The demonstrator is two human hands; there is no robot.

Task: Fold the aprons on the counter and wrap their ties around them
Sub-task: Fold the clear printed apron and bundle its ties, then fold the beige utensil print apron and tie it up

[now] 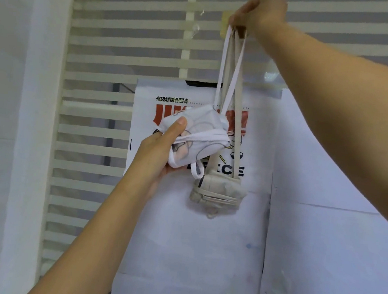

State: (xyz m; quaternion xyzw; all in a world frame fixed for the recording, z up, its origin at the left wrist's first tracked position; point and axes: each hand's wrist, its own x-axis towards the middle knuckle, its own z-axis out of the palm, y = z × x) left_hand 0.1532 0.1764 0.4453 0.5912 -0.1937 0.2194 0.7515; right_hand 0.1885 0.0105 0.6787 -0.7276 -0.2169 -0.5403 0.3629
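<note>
Matt white cloth apron [205, 124] & beige cloth apron [218, 192] w/ flat cloth ties [222, 63]; glossy plastic sheet [190, 242].

The head view faces straight ahead, close to the slatted wall [127, 44].

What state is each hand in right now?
Left hand: closed, gripping the white apron bundle.
Right hand: closed, pinching the straps up high; the beige apron hangs from them.

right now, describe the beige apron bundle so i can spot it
Find the white printed sheet on the slatted wall. Before its black lettering hangs the beige apron bundle, below the white bundle the left hand grips; it alone dangles free.
</note>
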